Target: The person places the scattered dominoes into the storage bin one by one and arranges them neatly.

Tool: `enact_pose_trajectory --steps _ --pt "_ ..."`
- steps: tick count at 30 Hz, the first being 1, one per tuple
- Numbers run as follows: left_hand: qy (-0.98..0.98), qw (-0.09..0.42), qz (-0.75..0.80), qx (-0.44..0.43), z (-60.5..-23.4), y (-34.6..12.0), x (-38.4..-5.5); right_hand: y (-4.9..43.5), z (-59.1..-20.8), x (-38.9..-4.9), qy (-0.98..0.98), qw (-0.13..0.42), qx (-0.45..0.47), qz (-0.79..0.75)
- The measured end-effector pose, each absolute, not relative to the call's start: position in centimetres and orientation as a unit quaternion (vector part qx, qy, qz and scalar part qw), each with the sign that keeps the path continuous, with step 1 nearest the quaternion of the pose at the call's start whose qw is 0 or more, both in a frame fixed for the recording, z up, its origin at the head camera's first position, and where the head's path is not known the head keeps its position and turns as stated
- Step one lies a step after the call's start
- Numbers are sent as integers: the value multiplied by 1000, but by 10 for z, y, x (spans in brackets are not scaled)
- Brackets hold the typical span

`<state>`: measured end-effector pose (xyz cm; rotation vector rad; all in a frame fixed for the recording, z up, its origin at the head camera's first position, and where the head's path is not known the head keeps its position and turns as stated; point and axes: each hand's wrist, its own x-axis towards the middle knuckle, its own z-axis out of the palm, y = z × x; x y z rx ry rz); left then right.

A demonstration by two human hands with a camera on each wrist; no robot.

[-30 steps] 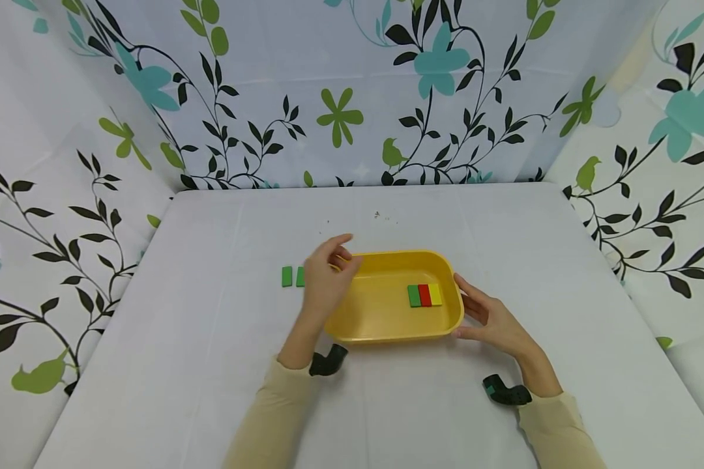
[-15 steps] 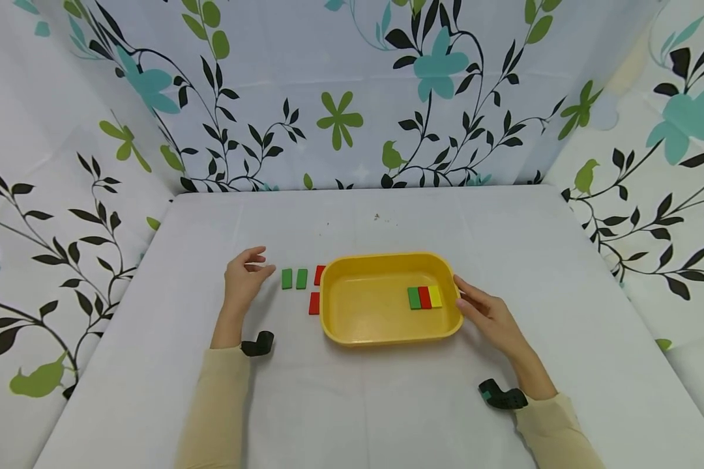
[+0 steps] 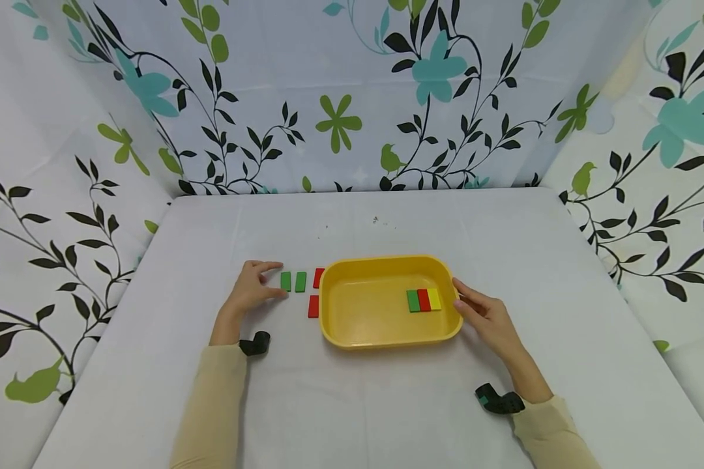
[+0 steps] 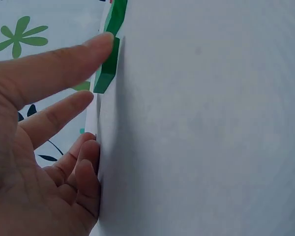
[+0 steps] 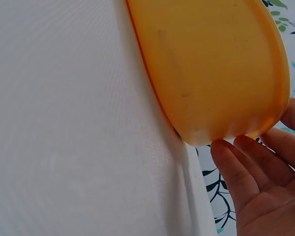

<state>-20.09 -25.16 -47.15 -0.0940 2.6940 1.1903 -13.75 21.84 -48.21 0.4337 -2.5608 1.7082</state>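
In the head view, my left hand (image 3: 251, 286) is at the left with thumb and index finger spread around the ends of a green block (image 3: 285, 281). The left wrist view shows the thumb overlapping this green block (image 4: 107, 69), other fingers loosely bent. My right hand (image 3: 488, 319) is at the right end of a yellow tray (image 3: 364, 332), fingertips against its outer wall. In the right wrist view, those fingertips line the end of the tray (image 5: 221, 73). Inside the tray, a green block (image 3: 413, 301), a red block (image 3: 424, 299) and a yellow block (image 3: 435, 299) stand side by side.
Another green block (image 3: 300, 281) lies right of the first. Two red blocks, an upper one (image 3: 319, 278) and a lower one (image 3: 313, 306), lie by the tray's left wall. A white cloth (image 3: 352, 404) covers the table, and patterned curtains (image 3: 258, 78) surround it.
My left hand has moved from over the tray's left end leftward, then in to the first green block, uncovering the red blocks. My right hand stays at the tray, its thumb shifted up along the edge.
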Motion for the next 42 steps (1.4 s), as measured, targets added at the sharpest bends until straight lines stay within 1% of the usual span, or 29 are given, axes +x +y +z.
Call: enact_pose_trajectory --steps 8,19,27,35,42 --pt "913 96 395 -34 -473 -249 -202 219 -479 -137 -817 22 148 558" --pt "913 66 401 -39 -479 -248 -199 219 -478 -137 -809 18 145 570" --pt "903 62 422 -54 -481 -248 -196 219 -479 -137 -810 15 142 569" --pt "896 43 437 -63 -481 -250 -193 220 -481 -137 -812 18 142 566" --pt "873 48 481 -66 -480 -252 -192 219 -481 -138 -808 21 149 569"
